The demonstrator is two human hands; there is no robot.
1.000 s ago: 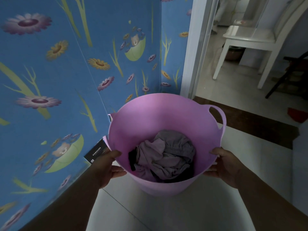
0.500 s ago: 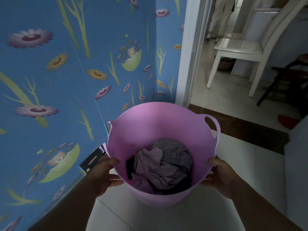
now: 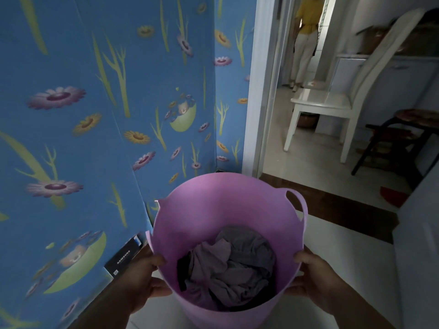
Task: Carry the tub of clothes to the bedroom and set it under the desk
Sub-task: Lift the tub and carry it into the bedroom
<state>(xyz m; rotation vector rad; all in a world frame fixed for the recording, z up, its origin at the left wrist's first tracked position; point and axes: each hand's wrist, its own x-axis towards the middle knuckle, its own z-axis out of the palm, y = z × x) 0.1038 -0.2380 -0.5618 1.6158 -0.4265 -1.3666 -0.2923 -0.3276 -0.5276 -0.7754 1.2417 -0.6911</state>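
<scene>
Wall: blue wallpaper (image 3: 99, 143) with purple and yellow flowers fills the left side and runs to the doorway.
Box: a dark flat box (image 3: 123, 258) with white lettering leans at the foot of the wallpaper, just left of the tub.
Left hand: the left hand (image 3: 142, 279) grips the tub's left rim, thumb hooked over the edge to the inside, fingers (image 3: 159, 289) curled against the outer wall.
Tub: a pink flexible tub (image 3: 213, 210) is held up off the floor between both hands, in front of the person, close to the wallpaper and short of the doorway; one loop handle shows on its far right rim.
Clothes: crumpled grey and mauve clothes (image 3: 232, 264) with a dark piece at their left lie in the bottom of the tub.
Right hand: the right hand (image 3: 316, 279) grips the right rim the same way, thumb on top of the edge, fingers wrapped under the outside.
Floor: pale tiles (image 3: 337, 257) lead to a dark wooden threshold strip (image 3: 332, 205) across the doorway.
Door frame: a white door frame (image 3: 261, 91) stands just beyond the tub.
Beyond the door: a white chair (image 3: 332, 103) stands on a light floor, a dark stool (image 3: 408, 124) to its right, and a person in a yellow top (image 3: 306, 32) stands further back, facing away.
</scene>
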